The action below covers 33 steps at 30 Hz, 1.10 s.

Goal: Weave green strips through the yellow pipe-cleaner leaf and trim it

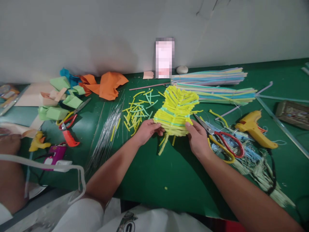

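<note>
A leaf made of yellow pipe cleaners [177, 106], with a few mint-green strips across it, is held up over the green table. My left hand [149, 131] pinches its lower left edge, and my right hand [196, 135] grips the lower right edge with the thumb on top. The leaf's short stem points down between my hands. Left of it lie cut yellow and green pipe cleaner pieces [135, 114]. Scissors with red and yellow handles [223, 138] rest just right of my right hand.
Bundled pastel pipe cleaners [212, 93] and a blurred upright phone [164, 58] stand at the back. A yellow glue gun [257, 129] lies right, near tangled string. Thin wires [106, 135], crumpled orange paper [111, 85] and a second pair of scissors [66, 122] lie left, beside another person's arm.
</note>
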Each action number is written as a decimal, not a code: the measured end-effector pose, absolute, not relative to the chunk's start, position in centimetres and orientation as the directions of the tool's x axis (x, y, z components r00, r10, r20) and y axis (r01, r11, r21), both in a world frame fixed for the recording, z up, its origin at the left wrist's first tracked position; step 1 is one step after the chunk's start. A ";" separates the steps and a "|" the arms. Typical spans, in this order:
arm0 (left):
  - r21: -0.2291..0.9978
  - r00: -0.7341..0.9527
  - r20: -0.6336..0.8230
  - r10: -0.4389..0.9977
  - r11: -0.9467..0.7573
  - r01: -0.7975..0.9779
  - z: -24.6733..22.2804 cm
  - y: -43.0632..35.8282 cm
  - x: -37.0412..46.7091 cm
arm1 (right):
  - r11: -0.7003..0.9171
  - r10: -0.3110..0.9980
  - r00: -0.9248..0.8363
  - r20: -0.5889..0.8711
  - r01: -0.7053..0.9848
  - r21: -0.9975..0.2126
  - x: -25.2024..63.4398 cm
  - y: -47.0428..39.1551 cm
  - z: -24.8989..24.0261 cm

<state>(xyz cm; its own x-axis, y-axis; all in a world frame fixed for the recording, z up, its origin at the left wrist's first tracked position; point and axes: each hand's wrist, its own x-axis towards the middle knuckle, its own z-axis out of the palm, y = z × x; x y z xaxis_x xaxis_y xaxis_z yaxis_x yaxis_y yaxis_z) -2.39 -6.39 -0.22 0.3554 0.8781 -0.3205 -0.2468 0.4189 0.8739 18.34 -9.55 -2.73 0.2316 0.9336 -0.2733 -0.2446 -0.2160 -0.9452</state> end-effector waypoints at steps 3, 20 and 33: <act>0.873 0.360 -0.313 0.879 0.416 -0.257 -0.4 -6.4 -2.4 | -0.227 0.927 0.236 -0.291 -0.265 -0.937 18.2 -9.5 -2.4; 0.865 0.345 -0.333 0.878 0.430 -0.259 -0.4 -6.4 -2.4 | -0.178 0.954 0.194 -0.226 -0.237 -0.955 18.4 -9.6 -2.5; 0.995 -0.091 0.055 0.994 -0.063 -0.081 -0.5 -6.8 -2.0 | -0.104 0.964 0.208 -0.169 -0.289 -0.952 18.5 -9.9 -1.8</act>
